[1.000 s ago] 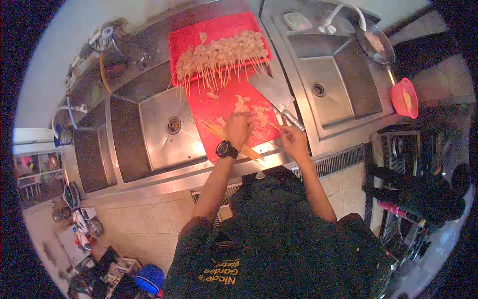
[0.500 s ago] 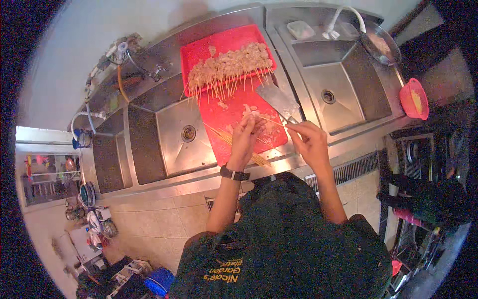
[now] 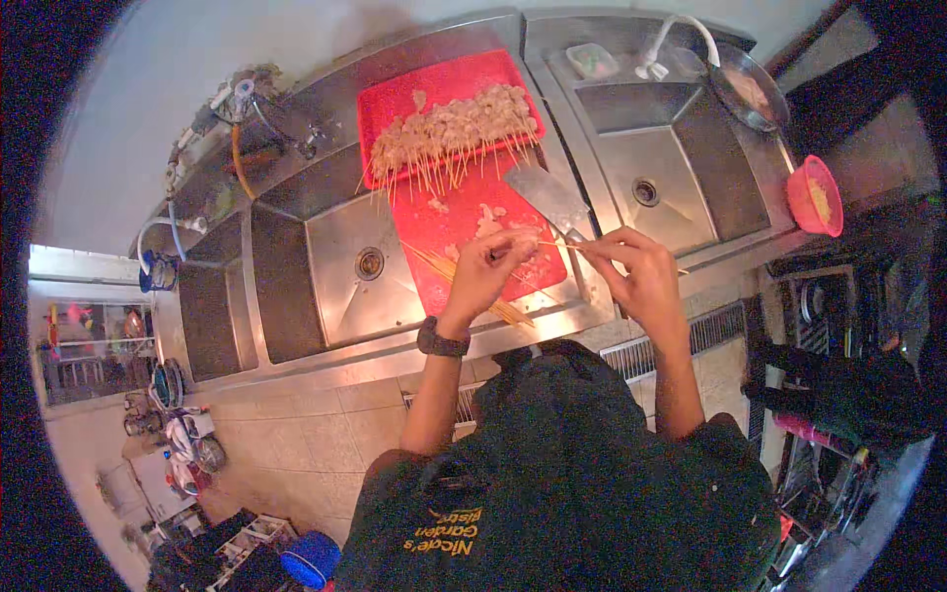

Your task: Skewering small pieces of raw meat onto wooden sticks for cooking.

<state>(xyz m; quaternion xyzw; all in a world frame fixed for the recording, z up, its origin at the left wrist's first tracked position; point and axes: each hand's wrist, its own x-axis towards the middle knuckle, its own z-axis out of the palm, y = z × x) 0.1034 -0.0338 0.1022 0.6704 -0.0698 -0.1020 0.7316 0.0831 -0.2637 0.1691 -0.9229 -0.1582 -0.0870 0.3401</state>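
My left hand (image 3: 485, 276), with a dark watch on its wrist, pinches a pale piece of raw meat (image 3: 527, 237) over the red cutting board (image 3: 419, 219). My right hand (image 3: 639, 274) grips a thin wooden skewer (image 3: 559, 244), whose left end meets that meat. The skewer's other end sticks out past my right hand. Beside the right fingers lies a cleaver (image 3: 547, 197), its broad blade on the board's right edge. Small meat pieces (image 3: 488, 219) are scattered over the board. Bare skewers (image 3: 431, 259) lie at its left and near side.
Behind the board, a red tray (image 3: 449, 77) holds many rows of skewered meat (image 3: 459, 128). Steel sinks (image 3: 370, 264) flank the board. At the right stand a pan (image 3: 747, 91), a pink bowl (image 3: 815, 197) and a clear container (image 3: 592, 63) beside a white faucet (image 3: 705, 30).
My left hand has turned and now pinches the meat at the skewer's left end. The right hand has shifted slightly right along with the skewer.
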